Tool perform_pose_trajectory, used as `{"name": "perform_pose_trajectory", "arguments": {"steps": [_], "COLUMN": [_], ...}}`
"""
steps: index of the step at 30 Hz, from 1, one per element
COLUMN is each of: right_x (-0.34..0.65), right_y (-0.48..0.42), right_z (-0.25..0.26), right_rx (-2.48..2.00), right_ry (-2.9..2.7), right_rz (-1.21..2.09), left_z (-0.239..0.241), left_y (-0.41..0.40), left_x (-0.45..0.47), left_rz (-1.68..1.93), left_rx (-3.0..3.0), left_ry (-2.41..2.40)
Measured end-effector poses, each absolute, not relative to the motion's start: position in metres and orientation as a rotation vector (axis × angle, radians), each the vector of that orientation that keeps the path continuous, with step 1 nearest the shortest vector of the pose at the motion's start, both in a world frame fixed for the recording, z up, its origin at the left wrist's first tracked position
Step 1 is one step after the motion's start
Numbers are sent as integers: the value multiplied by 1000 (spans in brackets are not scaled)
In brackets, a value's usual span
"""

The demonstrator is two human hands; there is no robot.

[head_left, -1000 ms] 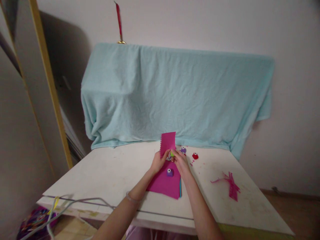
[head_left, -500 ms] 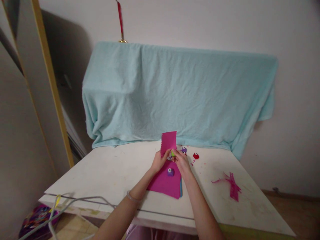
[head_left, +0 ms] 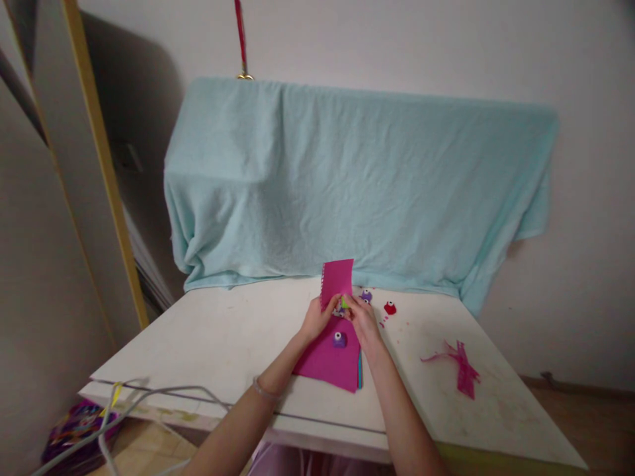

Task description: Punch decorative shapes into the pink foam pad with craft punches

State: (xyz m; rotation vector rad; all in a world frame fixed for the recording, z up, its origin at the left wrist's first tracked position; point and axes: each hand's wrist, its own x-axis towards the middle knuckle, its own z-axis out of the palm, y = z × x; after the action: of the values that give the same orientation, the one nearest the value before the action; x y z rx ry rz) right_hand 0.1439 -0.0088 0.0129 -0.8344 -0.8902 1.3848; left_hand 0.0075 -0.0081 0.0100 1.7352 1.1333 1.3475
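My left hand [head_left: 316, 320] is closed on the side of a magenta sheet of paper [head_left: 337, 276], held up over the table with a torn, holed left edge. In my right hand [head_left: 362, 319] is a bright green craft punch [head_left: 344, 302], at the sheet's lower part; the fingers partly hide it. Both hands meet there, thumbs close together. Below them lies a stack of coloured paper [head_left: 327, 365], magenta on top with a teal edge. A purple craft punch [head_left: 339, 340] stands on the stack. Another purple punch [head_left: 366, 295] and a red punch [head_left: 389, 308] stand beyond my right hand.
Crumpled magenta plastic wrap [head_left: 464, 371] lies on the right of the white table [head_left: 213, 344]. Small pink paper bits [head_left: 383, 322] are scattered near the red punch. A light blue cloth [head_left: 357, 178] hangs behind. Grey cables [head_left: 163, 391] cross the front left edge.
The view has shifted slightly. My hands keep the same hold on the magenta sheet and the green punch, with hardly any visible movement.
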Motion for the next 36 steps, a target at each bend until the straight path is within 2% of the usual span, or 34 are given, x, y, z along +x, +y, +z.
{"name": "perform_pose_trajectory", "arguments": {"steps": [12,36], "right_x": [146,145], "right_y": [-10,-13], "right_z": [14,15], "right_rx": [-953,-848], "right_ry": [-901,-897], "right_rz": [1302,1351], "left_z": [18,10], "left_y": [-15,-9], "left_x": [11,9], "left_rz": [1382,1410], "left_rx": [1714,1717], "left_ry": [1178,1156]}}
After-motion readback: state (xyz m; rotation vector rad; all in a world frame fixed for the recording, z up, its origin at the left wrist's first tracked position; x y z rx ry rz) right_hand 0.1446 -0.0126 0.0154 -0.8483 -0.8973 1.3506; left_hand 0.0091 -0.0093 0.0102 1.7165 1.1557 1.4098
